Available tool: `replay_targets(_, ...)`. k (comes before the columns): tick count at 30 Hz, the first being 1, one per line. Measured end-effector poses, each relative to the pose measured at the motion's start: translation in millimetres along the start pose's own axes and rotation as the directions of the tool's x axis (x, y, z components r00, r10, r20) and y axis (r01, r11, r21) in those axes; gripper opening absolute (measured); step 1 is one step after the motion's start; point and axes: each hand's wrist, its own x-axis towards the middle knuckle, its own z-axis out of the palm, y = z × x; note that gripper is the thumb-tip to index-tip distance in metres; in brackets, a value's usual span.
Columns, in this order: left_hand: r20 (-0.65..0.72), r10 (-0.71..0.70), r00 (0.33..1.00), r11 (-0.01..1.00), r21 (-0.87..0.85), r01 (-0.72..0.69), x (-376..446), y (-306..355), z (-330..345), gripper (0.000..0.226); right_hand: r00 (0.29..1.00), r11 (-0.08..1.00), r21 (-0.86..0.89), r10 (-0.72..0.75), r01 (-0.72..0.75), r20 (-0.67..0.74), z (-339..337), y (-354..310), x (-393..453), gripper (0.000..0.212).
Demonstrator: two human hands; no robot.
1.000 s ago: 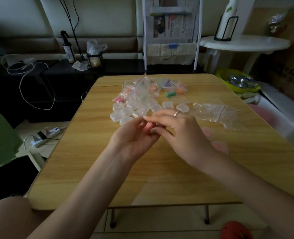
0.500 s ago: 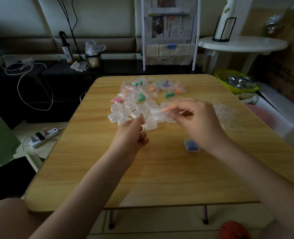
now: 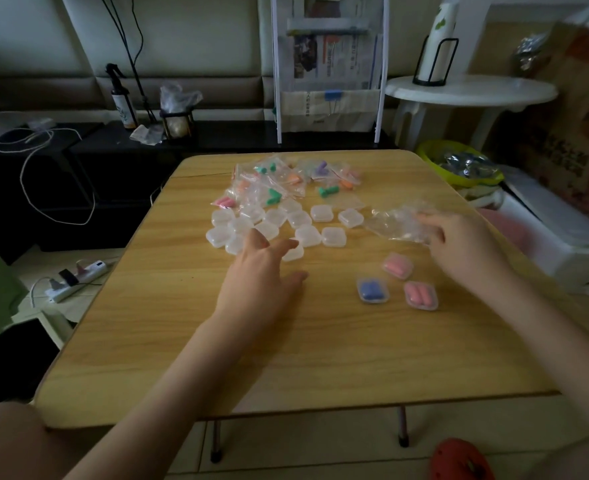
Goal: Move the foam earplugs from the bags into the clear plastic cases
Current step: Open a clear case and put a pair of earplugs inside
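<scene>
Small bags of coloured foam earplugs (image 3: 286, 180) lie heaped at the far middle of the wooden table (image 3: 217, 358). Just in front of them sits a cluster of several empty clear cases (image 3: 320, 213). My left hand (image 3: 262, 271) reaches over the near side of that cluster with fingers spread, its fingertips at a case (image 3: 293, 252). My right hand (image 3: 459, 244) is at the right, its fingers and thumb pinching a crumpled empty bag (image 3: 395, 225). Three filled cases lie near it: a pink one (image 3: 397, 265), a blue one (image 3: 372, 290) and another pink one (image 3: 421, 295).
A white rack with newspapers (image 3: 327, 64) stands behind the table, and a white round side table (image 3: 469, 90) is at the back right. A yellow-green bowl (image 3: 459, 164) and a white box (image 3: 556, 237) sit to the right. A power strip (image 3: 75, 278) lies on the floor at left.
My hands have parted. The right hand carried the empty bag rightward to the pile of empty bags, and the left hand opened and reached forward to the clear cases.
</scene>
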Motion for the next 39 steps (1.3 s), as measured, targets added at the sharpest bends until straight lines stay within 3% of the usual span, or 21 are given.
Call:
replay_targets(2, -0.008, -0.019, 1.000, 1.000, 0.025, 0.019, 0.8, -2.4, -1.2, 0.055, 0.992, 0.996, -0.076, 0.058, -0.050, 0.109, 4.6, 6.0, -5.9, 0.046)
replay_targets(4, -0.011, -0.050, 0.999, 0.998, 0.038, 0.051, 1.9, -5.6, -2.4, 0.056, 0.990, 0.995, -0.098, 0.043, -0.030, 0.132, 3.8, 9.2, -7.4, 0.047)
replay_targets(11, -0.012, -0.091, 0.996, 0.996, 0.020, 0.092, 3.4, -7.3, -2.1, 0.055, 0.992, 0.993, -0.008, -0.122, 0.122, -0.022, -6.0, -20.3, -10.0, 0.052)
replay_targets(13, -0.020, -0.099, 0.995, 0.995, 0.016, 0.099, 3.4, -7.4, -2.2, 0.054, 0.982, 0.981, 0.040, -0.187, 0.188, -0.009, -5.6, -40.3, -13.8, 0.047)
replay_targets(18, -0.012, -0.138, 0.990, 0.990, 0.014, 0.138, 2.9, -10.3, -2.2, 0.048, 0.923, 0.942, 0.090, -0.334, 0.322, 0.191, 9.5, -82.4, -21.5, 0.049)
replay_targets(25, -0.052, -0.079, 0.996, 0.996, -0.046, 0.077, 1.2, -14.2, -5.4, 0.041, 0.828, 0.898, 0.002, -0.406, 0.439, 0.386, 32.2, -115.4, -18.6, 0.057)
replay_targets(32, -0.078, -0.067, 0.995, 0.996, -0.056, 0.063, 3.9, -13.7, -3.2, 0.036, 0.839, 0.886, -0.013, -0.433, 0.463, 0.330, 33.4, -119.7, -20.1, 0.029)
replay_targets(35, -0.121, -0.081, 0.989, 0.987, -0.150, 0.062, 2.9, -9.6, -2.7, 0.027, 0.844, 0.889, 0.108, -0.457, 0.445, 0.281, 31.8, -115.8, -22.7, 0.025)
replay_targets(37, -0.182, -0.130, 0.975, 0.971, -0.220, 0.088, 0.7, -4.2, -7.6, 0.027, 0.876, 0.877, 0.352, -0.421, 0.327, 0.234, 27.7, -113.7, -22.1, 0.037)
replay_targets(39, -0.150, -0.188, 0.971, 0.952, -0.273, 0.142, 2.4, -2.4, -13.7, 0.040, 0.907, 0.773, 0.611, -0.365, 0.170, 0.211, 21.3, -112.4, -20.8, 0.047)
